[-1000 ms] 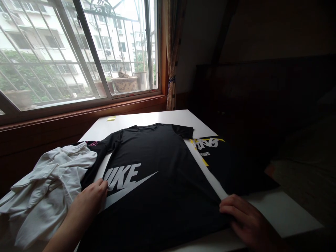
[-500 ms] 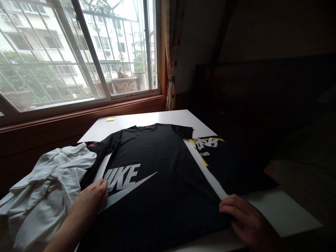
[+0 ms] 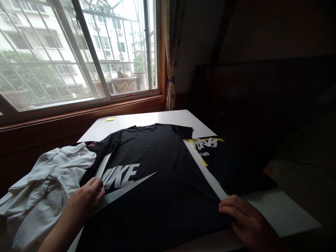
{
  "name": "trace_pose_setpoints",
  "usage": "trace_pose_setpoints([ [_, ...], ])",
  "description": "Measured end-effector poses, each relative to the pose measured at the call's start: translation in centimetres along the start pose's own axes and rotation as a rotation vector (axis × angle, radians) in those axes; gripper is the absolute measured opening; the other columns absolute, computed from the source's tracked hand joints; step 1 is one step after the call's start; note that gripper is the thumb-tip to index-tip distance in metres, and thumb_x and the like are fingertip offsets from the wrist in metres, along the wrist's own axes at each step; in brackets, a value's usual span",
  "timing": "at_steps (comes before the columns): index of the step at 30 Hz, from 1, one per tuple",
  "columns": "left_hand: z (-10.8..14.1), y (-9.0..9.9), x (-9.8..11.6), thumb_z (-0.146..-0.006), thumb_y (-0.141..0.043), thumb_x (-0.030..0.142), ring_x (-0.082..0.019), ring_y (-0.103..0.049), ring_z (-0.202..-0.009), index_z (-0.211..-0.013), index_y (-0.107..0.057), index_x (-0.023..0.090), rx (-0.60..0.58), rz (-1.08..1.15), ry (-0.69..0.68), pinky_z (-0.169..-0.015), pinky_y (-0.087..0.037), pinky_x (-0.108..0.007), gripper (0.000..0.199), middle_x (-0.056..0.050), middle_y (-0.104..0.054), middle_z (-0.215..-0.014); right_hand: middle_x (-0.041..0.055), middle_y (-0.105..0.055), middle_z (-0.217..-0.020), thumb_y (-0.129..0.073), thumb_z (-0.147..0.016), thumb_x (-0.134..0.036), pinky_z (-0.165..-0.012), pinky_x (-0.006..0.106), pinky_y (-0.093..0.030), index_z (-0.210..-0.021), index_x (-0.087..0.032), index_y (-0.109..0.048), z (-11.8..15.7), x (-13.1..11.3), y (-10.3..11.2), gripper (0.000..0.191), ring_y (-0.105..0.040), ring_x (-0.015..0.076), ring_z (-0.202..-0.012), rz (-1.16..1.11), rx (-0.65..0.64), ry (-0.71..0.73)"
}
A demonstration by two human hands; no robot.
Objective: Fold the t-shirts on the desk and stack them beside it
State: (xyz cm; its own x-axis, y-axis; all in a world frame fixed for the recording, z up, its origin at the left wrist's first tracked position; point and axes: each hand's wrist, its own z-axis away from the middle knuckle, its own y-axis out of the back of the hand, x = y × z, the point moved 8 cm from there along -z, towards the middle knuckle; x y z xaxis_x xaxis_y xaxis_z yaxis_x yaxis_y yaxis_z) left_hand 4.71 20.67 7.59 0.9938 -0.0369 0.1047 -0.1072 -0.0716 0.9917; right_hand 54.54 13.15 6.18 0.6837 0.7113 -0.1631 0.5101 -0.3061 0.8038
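A black T-shirt (image 3: pixel 160 154) with a large silver-grey printed logo lies spread face up on the white table, its neckline toward the window. My left hand (image 3: pixel 90 192) pinches the shirt's left side edge, beside the print. On the opposite side, my right hand (image 3: pixel 244 213) grips the edge near the lower hem, thumb and fingers closed on the cloth. The hem closest to me is dark and hard to make out.
Crumpled white cloth (image 3: pixel 49 178) lies at the left, over a dark garment with a pink mark. A folded black garment (image 3: pixel 231 164) with white and yellow print rests at the right. A yellow sticker (image 3: pixel 110 119) marks the far part of the table (image 3: pixel 173 117), below the window.
My left hand has shifted slightly left, and the shirt's left edge with the print has stretched a little that way. My right hand stays nearly still.
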Motion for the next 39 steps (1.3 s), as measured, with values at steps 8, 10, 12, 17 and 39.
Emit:
trace_pose_setpoints([
  [8,0.0,-1.1,0.3,-0.095,-0.037,0.02,-0.02,-0.067,-0.081,-0.094,-0.067,0.02,-0.085,-0.091,-0.032,-0.064,-0.049,-0.028,0.03,-0.007,-0.064,-0.1,0.0041,-0.072,-0.1,-0.053,-0.08,-0.002,-0.09,0.032,-0.057,-0.108,-0.025,-0.07,0.2,0.2,0.0,0.04,-0.07,0.0201,-0.094,0.007,-0.001,0.002],
  [10,0.1,-1.3,0.6,-0.093,-0.035,0.015,-0.02,-0.067,-0.082,-0.094,-0.067,0.02,-0.073,-0.144,-0.099,-0.064,-0.049,-0.028,0.033,-0.008,-0.064,-0.101,0.0042,-0.072,-0.101,-0.053,-0.08,-0.002,-0.089,0.032,-0.057,-0.108,-0.025,-0.07,0.2,0.1,-0.1,0.04,-0.069,0.0201,-0.095,0.007,-0.013,-0.003],
  [12,0.1,-1.3,0.4,-0.094,-0.035,0.017,-0.019,-0.066,-0.078,-0.093,-0.066,0.021,-0.033,-0.129,-0.094,-0.063,-0.048,-0.028,0.031,-0.007,-0.064,-0.099,0.0042,-0.072,-0.102,-0.054,-0.08,-0.003,-0.09,0.032,-0.057,-0.107,-0.025,-0.07,0.2,-0.1,-0.1,0.039,-0.069,0.0203,-0.096,0.013,-0.015,-0.007],
  [17,0.0,-0.4,-1.1,-0.092,-0.043,0.038,-0.017,-0.064,-0.07,-0.08,-0.057,0.024,0.09,0.128,0.037,-0.062,-0.046,-0.027,0.023,-0.002,-0.064,-0.087,0.0043,-0.072,-0.103,-0.054,-0.08,-0.004,-0.092,0.034,-0.057,-0.107,-0.026,-0.071,0.2,-0.3,-0.2,0.039,-0.069,0.0208,-0.097,0.01,-0.021,-0.021],
  [39,0.0,-2.5,-3.6,-0.089,-0.046,0.042,-0.02,-0.065,-0.077,-0.078,-0.056,0.024,-0.024,0.165,0.235,-0.068,-0.045,-0.029,0.023,-0.003,-0.067,-0.086,0.0042,-0.064,-0.144,-0.053,-0.072,-0.004,-0.11,0.042,-0.051,-0.143,-0.029,-0.062,1.1,-0.5,-2.0,0.076,-0.06,0.0265,-0.133,0.038,-0.251,0.04],
])
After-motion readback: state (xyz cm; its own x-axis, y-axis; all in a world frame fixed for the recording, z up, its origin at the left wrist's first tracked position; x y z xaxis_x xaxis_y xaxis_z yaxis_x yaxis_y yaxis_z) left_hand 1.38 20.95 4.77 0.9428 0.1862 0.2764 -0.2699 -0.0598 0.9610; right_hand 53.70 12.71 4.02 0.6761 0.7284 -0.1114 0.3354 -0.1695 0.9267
